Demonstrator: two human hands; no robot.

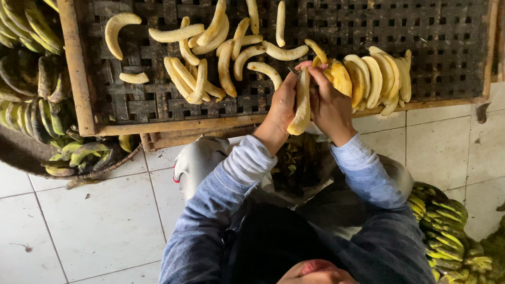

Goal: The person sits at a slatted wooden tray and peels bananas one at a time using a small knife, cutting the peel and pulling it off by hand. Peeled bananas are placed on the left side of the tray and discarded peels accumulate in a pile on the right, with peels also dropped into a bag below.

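Far left of the hands, green unpeeled bananas (31, 94) lay heaped beside the woven tray (421, 47); nearer, loose peeled bananas (210, 58) lay scattered on it. The left hand (282, 108) and right hand (329, 102) were both closed around one peeled banana (302, 105), upright between them; just right lay a row of peeled bananas (376, 79)

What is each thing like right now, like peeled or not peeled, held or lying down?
Pale peeled banana: held upright between both hands.
Left hand: gripping the banana.
Right hand: gripping the banana.
Loose peeled bananas: lying scattered on the dark woven tray.
Green unpeeled banana bunches: piled, skins on.
Dark peels: heaped in the lap.
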